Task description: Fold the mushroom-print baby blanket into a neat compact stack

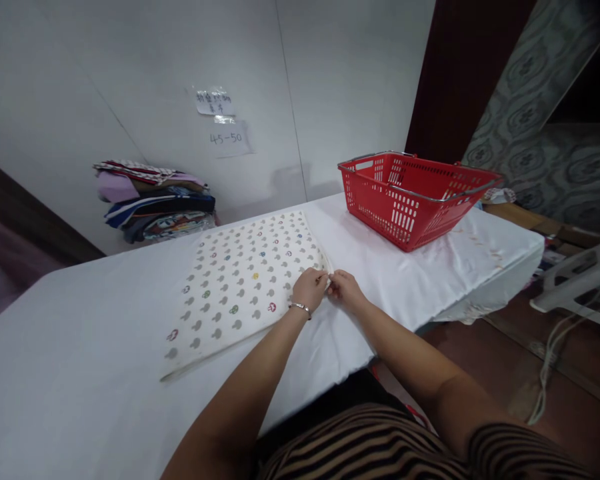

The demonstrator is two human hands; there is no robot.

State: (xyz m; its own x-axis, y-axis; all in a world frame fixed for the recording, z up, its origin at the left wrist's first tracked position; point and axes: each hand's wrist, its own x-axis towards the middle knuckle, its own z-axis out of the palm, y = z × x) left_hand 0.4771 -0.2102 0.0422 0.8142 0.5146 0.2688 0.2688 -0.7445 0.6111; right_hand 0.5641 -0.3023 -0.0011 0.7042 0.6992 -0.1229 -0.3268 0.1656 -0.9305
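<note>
A folded white cloth (240, 280) printed with small grey and coloured mushroom shapes lies flat on the white-covered table (70, 373). My left hand (309, 288), with a bracelet at the wrist, pinches the cloth's near right corner. My right hand (346, 291) meets it at the same corner, fingertips closed on the cloth's edge. Both forearms reach in from the lower right.
A red plastic basket (410, 197) with metal handles stands on the table's far right end. A stack of folded clothes (155, 200) rests against the wall at the back left. Paper notes (220, 120) are stuck on the wall. A white stand and cable sit on the floor at right.
</note>
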